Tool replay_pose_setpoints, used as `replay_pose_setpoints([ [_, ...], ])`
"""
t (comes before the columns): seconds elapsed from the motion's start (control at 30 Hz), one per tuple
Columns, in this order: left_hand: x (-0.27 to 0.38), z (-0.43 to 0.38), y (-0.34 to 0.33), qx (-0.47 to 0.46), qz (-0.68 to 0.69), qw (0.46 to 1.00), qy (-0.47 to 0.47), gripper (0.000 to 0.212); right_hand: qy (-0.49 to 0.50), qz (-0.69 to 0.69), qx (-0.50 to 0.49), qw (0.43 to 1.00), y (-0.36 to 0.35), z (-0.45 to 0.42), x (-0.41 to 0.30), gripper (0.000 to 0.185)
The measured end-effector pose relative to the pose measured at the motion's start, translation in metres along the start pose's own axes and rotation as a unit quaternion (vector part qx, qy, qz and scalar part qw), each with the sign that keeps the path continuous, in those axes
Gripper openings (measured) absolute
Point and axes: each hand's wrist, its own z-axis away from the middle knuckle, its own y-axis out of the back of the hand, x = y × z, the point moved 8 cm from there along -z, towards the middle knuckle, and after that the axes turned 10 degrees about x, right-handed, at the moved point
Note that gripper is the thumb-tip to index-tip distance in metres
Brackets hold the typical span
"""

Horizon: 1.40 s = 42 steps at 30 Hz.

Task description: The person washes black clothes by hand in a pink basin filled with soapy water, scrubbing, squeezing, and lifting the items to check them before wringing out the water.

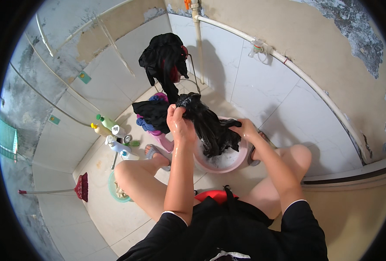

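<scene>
A wet black garment (210, 130) hangs between my two hands over a pink plastic basin (224, 169) of sudsy water. My left hand (181, 125), wet and with foam on it, grips the garment's upper end. Lower down and to the right, my right hand (245, 130) pinches another edge of the same cloth. The lower part of the garment hangs over the suds, and whether it touches the water I cannot tell. More black cloth (152, 114) and blue cloth (144, 124) lie over a pink plastic container (163, 142) left of the basin.
Black clothes (165, 49) are heaped on a stand near the corner. Several bottles (106, 122) and a green brush (134, 143) are on the floor at left. A green basin (112, 191) with pale cloth stands by my left knee. A red broom (81, 187) lies farther left.
</scene>
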Motion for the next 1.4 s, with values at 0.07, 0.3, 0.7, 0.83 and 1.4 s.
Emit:
replay_pose_setpoints([
  [0.07, -0.023, -0.017, 0.031, 0.026, -0.035, 0.999, 0.006, 0.018, 0.028, 0.015, 0.006, 0.999, 0.0, 0.003, 0.007, 0.024],
  [0.3, -0.14, -0.027, 0.164, 0.078, -0.355, 0.932, 0.012, 0.032, -0.029, -0.024, 0.032, 0.999, -0.026, 0.01, 0.055, 0.028],
  [0.7, -0.196, 0.042, 0.191, -0.153, -0.618, 0.771, -0.012, 0.027, -0.149, -0.351, 0.072, 0.922, -0.026, 0.009, 0.04, 0.024],
  [0.83, -0.153, 0.033, 0.132, -0.145, -0.558, 0.817, 0.004, 0.021, -0.213, -0.354, 0.063, 0.908, -0.033, 0.005, 0.065, 0.016],
  [1.4, -0.101, 0.042, 0.028, -0.031, -0.174, 0.966, 0.191, 0.016, 0.052, -0.067, -0.066, 0.994, -0.048, 0.001, 0.034, 0.017],
])
